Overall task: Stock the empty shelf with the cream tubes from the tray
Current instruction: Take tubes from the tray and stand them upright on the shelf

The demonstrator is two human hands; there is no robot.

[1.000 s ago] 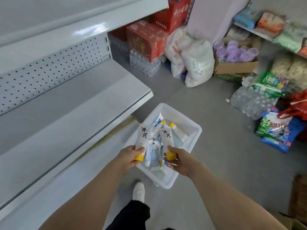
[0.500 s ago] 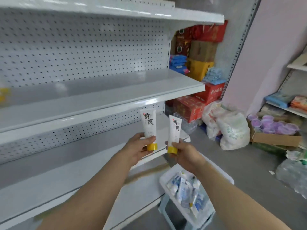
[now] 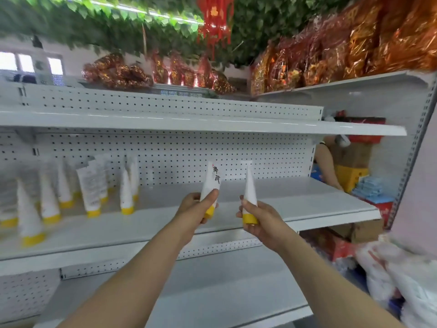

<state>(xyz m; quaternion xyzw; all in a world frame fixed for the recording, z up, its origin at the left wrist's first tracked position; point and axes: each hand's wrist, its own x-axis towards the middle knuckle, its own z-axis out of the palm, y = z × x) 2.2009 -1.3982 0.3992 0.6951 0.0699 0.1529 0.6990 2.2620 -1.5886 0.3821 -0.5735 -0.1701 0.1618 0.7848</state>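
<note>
Tubes held cap-down in front of the shelf

Tubes, two of them, white with yellow caps, stand upright in the air just in front of the middle shelf (image 3: 307,204). The left tube (image 3: 211,178) shows black characters on its face. The right tube (image 3: 249,185) is turned edge-on.

More cream tubes (image 3: 89,190) already stand cap-down on the left part of that shelf, blurred, some leaning on the pegboard back (image 3: 236,152). The stretch of shelf directly behind the hands is bare, and nothing lies between it and the held tubes. An upper shelf (image 3: 212,124) runs above. Red and gold foil packs (image 3: 354,43) sit on top, under green leaves (image 3: 118,15) and a red lantern (image 3: 215,15). Cartons (image 3: 352,176) and white bags (image 3: 402,280) crowd the right side.

Half a second ago the tray showed below the hands and the tubes were level with a lower shelf. Now the view has swung upward, the tray is out of sight, and the stocked row has come into view.

Both forearms reach forward. The left hand (image 3: 196,209) grips its tube near the cap, thumb across the front. The right hand (image 3: 260,221) curls round its tube's cap end.
</note>
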